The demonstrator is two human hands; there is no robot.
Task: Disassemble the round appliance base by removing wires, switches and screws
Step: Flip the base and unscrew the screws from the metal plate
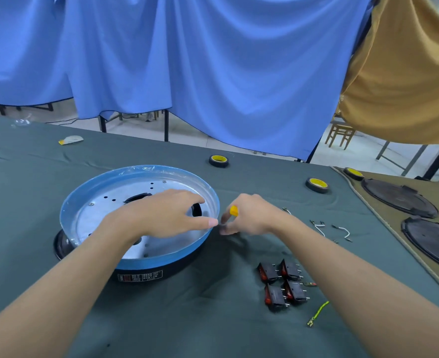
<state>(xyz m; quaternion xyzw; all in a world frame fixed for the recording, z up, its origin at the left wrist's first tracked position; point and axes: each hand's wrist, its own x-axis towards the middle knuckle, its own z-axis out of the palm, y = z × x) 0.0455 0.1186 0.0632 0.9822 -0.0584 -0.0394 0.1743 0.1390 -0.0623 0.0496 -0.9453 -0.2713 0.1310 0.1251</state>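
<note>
Over the right rim of the blue-walled round appliance base (84, 200) with its silver metal plate, my left hand (166, 213) reaches with fingers stretched out, gripping nothing, one fingertip touching the rim. Just beside it, my right hand (252, 219) curls round a small orange-handled tool (233, 210); its tip is hidden, so I cannot tell what it meets. The base sits on the dark green cloth-covered counter (187, 319). To my right lie four black rocker switches (283, 285) with red ends, short white wires (342, 229) and a green-and-yellow wire (319, 312), so I judge the wiring largely out. Small silver screws (164, 181) show in the plate, so those seem left.
</note>
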